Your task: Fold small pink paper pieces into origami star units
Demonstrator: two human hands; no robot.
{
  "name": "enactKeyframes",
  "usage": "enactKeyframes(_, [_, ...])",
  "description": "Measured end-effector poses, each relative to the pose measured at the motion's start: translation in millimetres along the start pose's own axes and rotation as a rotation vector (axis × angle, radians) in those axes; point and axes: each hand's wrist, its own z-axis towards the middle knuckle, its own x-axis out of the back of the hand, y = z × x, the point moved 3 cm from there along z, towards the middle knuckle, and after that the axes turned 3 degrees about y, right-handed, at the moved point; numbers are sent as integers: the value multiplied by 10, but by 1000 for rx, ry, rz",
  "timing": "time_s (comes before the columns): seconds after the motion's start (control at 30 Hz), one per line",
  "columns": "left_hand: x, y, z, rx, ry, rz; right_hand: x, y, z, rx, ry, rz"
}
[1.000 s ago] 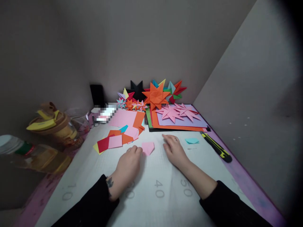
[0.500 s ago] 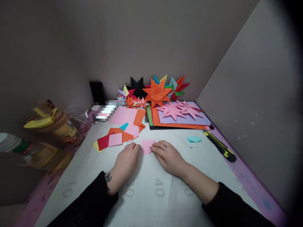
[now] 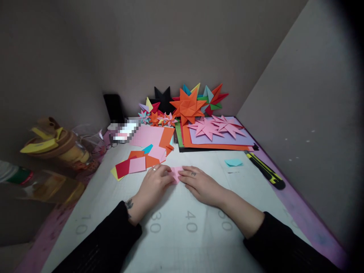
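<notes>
A small square of pink origami paper (image 3: 176, 173) lies on the white mat between my two hands, with a faint crease down it. At its left edge, my left hand (image 3: 156, 180) has thumb and fingers closed on the paper and covers part of it. From the other side, my right hand (image 3: 201, 186) grips the paper's right edge, fingers close together and pressed down on it. A folded light-blue paper piece (image 3: 234, 162) rests on the mat to the right of my right hand.
Loose coloured paper squares (image 3: 137, 165) lie left of centre. Behind are pink paper stars (image 3: 205, 128) on stacked sheets and a large orange star (image 3: 188, 107). A yellow-black utility knife (image 3: 265, 170) lies at right. A bottle (image 3: 48, 185) and a lidded cup (image 3: 61, 146) stand at left.
My left hand has moved right onto the pink paper, where it was beside it before. My right fingers reach slightly further over the paper. The view has tilted a little.
</notes>
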Motion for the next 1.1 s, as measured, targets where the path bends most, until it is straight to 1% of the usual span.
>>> enactKeyframes(0.07, [-3, -3, 12, -37, -25, -26, -17, -13, 4, 10, -8, -64])
enactKeyframes(0.17, [-12, -18, 22, -32, -67, -70, -44, -46, 3, 80, -43, -90])
enactKeyframes(0.23, [-17, -36, 25, 0, -79, -122, -46, -58, -6, 103, -71, -90])
enactKeyframes(0.33, [-19, -69, 31, 65, -73, -231, -26, -56, -26, 93, -102, -111])
enactKeyframes(0.47, [-11, -90, 61, 129, -73, -311, -4, -54, -33, 113, -78, -76])
enactKeyframes(0.63, [-4, -64, 100, 197, -67, -282, -20, -53, -21, 155, -36, 14])
enactKeyframes(0.73, [-12, -42, 112, 226, -66, -241, -22, -48, -14, 133, -29, 48])
enactKeyframes(0.9, [-47, -37, 121, 258, -77, -202, -5, -40, 6, 61, -10, 185])
enactKeyframes(1.1, [-77, -37, 120, 269, -61, -159, -36, -25, -1, 73, -7, 148])
